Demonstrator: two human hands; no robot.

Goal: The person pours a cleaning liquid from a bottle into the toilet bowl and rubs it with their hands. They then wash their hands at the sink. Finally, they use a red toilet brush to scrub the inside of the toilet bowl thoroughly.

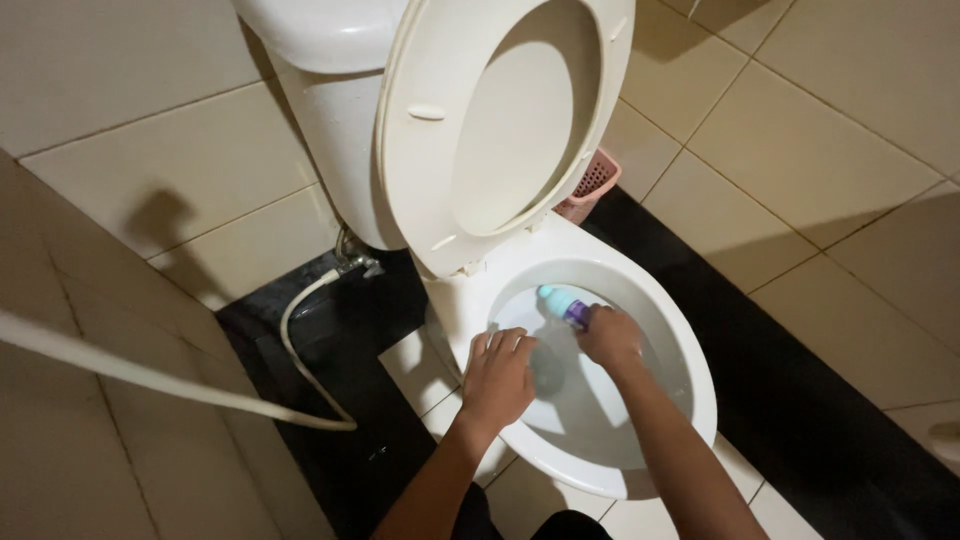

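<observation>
Two bare hands reach down into a white toilet bowl point(690, 390). Right hand point(610, 338) has its grip closed around a small bottle point(562, 303), teal at the cap end with a purple band near the fingers. The bottle lies tilted, cap pointing up-left, low inside the bowl toward its rear wall. Left hand point(498, 378) rests palm down on the near left rim, fingers spread loosely forward over the edge; its grip is flat and holds nothing. The hands are close, side by side, not touching.

Seat and lid point(500, 130) stand raised, leaning back against the cistern point(330, 110). Pink perforated basket point(592, 186) sits on the floor behind the bowl, partly hidden by the lid. White hose point(300, 370) loops from a metal fitting point(352, 258) at the wall base across dark floor tiles point(800, 400) on the left. Walls on both sides are pale beige tile point(820, 120). Light is dim; shadows fall across the left wall.
</observation>
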